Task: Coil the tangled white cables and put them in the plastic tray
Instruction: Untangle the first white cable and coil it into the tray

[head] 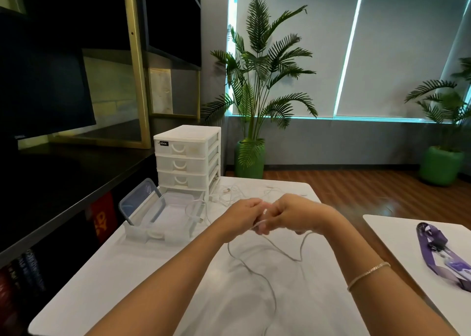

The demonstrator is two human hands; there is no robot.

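Grey-walled room with drawn roller blinds (397,50) edged by bright window light, and wood-plank floor (356,188) beyond. Two palm plants in green pots against the far wall: tall one (262,63) at centre, smaller one (443,106) at far right. Dark shelving with gold-coloured frame (137,63) along the left, above a black counter (76,172).

White table (142,272) filling the foreground. Second white table (397,236) at right, apart from the first, bearing a purple lanyard (438,251).

At the far left corner of the main table, a white drawer unit (187,157) with three drawers shut. In front of it, pulled out onto the table, a clear plastic tray (163,223). Inside the tray: a clear lid with blue rim (142,203), propped tilted against the left wall, and one white cable (195,212) looped over the right edge.

More tangled cables (237,193) in a loose heap on the table just right of the drawer unit, behind the hands.

Both hands raised together above the table centre, knuckles nearly touching. Left hand (244,214) curled around a white cable (267,255); right hand (295,214) also curled, pinching the same cable. From the hands, cable hanging down in slack loops onto the table and trailing toward the near edge. Thin gold bracelet (368,275) on the right wrist.
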